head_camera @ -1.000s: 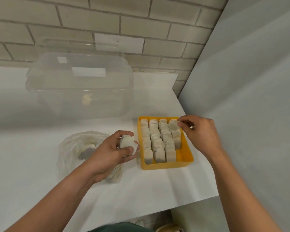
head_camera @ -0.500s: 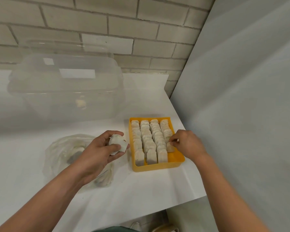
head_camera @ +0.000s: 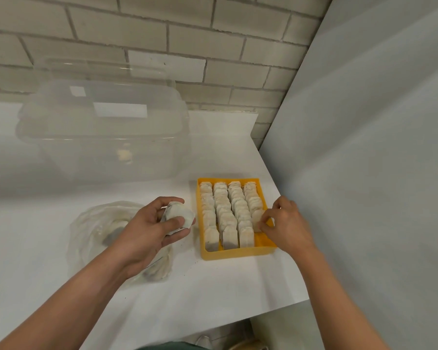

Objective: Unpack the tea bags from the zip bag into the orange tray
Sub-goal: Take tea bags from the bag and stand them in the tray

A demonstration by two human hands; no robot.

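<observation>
An orange tray sits on the white table, holding several rows of upright tea bags. My right hand reaches into the tray's right side, its fingertips pinching one tea bag at the near end of the rightmost row. My left hand hovers left of the tray, closed around a small bunch of tea bags. Under my left wrist lies the crumpled clear zip bag, with a few tea bags still visible inside.
A large clear plastic box with its lid stands at the back left, against the brick wall. A grey panel closes off the right side, right beside the tray. The table's front edge runs close below the tray.
My right hand came down from above the tray's far end to the near end of the rightmost row with a tea bag. My left hand kept hold of its bunch.
</observation>
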